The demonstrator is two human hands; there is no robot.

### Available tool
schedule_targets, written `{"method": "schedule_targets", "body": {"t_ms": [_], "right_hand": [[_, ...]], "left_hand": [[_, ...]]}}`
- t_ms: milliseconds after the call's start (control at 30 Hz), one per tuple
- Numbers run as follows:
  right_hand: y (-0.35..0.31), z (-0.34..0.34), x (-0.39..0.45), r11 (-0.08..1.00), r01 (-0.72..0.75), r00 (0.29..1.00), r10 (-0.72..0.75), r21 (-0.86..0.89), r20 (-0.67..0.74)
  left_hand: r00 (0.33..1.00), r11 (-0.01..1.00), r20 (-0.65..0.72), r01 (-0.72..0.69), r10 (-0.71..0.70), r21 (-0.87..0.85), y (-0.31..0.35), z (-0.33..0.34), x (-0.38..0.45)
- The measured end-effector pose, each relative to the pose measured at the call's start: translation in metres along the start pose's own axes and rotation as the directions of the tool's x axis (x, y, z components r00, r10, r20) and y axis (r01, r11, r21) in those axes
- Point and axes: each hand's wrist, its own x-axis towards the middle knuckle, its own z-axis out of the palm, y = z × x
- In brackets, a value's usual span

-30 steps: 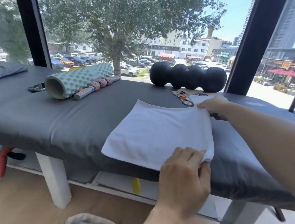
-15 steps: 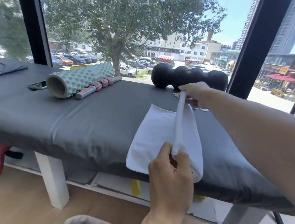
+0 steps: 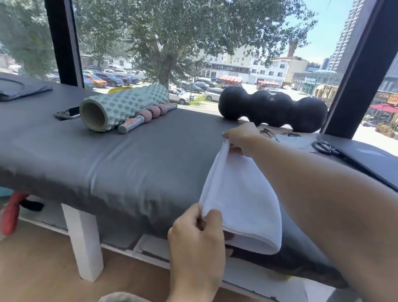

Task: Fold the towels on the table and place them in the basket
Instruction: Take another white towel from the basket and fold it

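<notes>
Fingers (image 3: 211, 217) of both hands pinch the white towel (image 3: 242, 200) at its near and far corners; lay the edges flush on the table (image 3: 122, 161), then smooth it.

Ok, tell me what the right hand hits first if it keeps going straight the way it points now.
Probably nothing soon: the right hand, pinching the folded white towel, points left across bare grey padded table. Depth is unclear.

Massage or physiotherapy studio: padded treatment table (image 3: 122, 161), foam roller (image 3: 123, 108), massage stick (image 3: 146, 116), street-facing windows.
</notes>
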Motion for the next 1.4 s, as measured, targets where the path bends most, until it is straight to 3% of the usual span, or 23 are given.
{"method": "schedule_targets", "body": {"t_ms": [300,400,500,567,667,767,867,1000,1133,1200,1300,1400], "right_hand": [[0.006,0.024,0.003,0.98,0.057,0.998,-0.059,-0.19,-0.004],[0.007,0.025,0.0,0.928,0.132,0.991,-0.137,-0.35,0.011],[0.005,0.015,-0.005,0.722,0.289,0.929,-0.369,-0.629,0.003],[0.007,0.008,-0.009,0.626,0.368,0.888,-0.457,-0.687,0.059],[0.013,0.003,-0.01,0.496,0.526,0.84,-0.432,-0.691,0.33],[0.028,0.0,-0.009,0.581,0.548,0.835,-0.344,-0.601,0.429],[0.049,0.0,0.002,0.621,0.512,0.853,-0.288,-0.594,0.434],[0.058,-0.003,0.008,0.667,0.48,0.872,-0.291,-0.57,0.394],[0.067,-0.004,0.007,0.777,0.4,0.916,-0.364,-0.486,0.172],[0.069,-0.005,0.008,0.786,0.409,0.903,-0.423,-0.465,0.078],[0.067,-0.013,0.003,0.726,0.523,0.817,-0.576,-0.446,0.021],[0.076,-0.031,-0.01,0.68,0.523,0.836,-0.527,-0.513,0.153]], "left_hand": [[0.997,0.986,0.013,0.067,-0.069,0.151,0.0,-0.013,0.004],[0.988,0.953,-0.129,-0.041,0.084,0.299,0.004,-0.019,0.007],[0.93,0.924,-0.251,-0.174,0.268,0.341,0.002,-0.022,0.009],[0.915,0.885,-0.166,-0.291,0.369,0.362,-0.002,-0.017,0.01],[0.84,0.711,0.109,-0.512,0.531,0.482,-0.01,-0.004,0.011],[0.734,0.513,0.424,-0.676,0.53,0.529,-0.02,0.01,0.014],[0.671,0.402,0.603,-0.742,0.432,0.537,-0.026,0.022,0.01],[0.613,0.272,0.675,-0.789,0.41,0.551,-0.036,0.024,0.012],[0.596,0.197,0.686,-0.796,0.417,0.573,-0.039,0.024,0.017],[0.593,0.216,0.666,-0.797,0.452,0.564,-0.04,0.025,0.018],[0.59,0.306,0.624,-0.805,0.513,0.509,-0.04,0.021,0.021],[0.602,0.355,0.575,-0.795,0.554,0.491,-0.038,0.014,0.024]]}}
